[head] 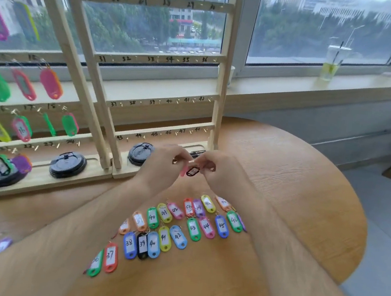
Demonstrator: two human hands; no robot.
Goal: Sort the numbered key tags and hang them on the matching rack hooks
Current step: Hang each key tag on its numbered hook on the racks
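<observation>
Lying nearest on the table [294, 181], coloured tags [165, 230] read 37 to 46. Just past them the left hand [164, 161] pinches a pink tag [183, 171] and the right hand [214, 166] pinches a black tag [192, 171], numbers unreadable. Beyond, the rack [165, 59] has bars marked 31-48.

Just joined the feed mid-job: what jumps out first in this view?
Both hands meet mid-frame, the left hand pinching a pink tag, the right hand a black tag. Below them, rows of coloured numbered tags lie on the wooden table. The rack behind, numbered 25 to 48, shows no hanging tags.
</observation>
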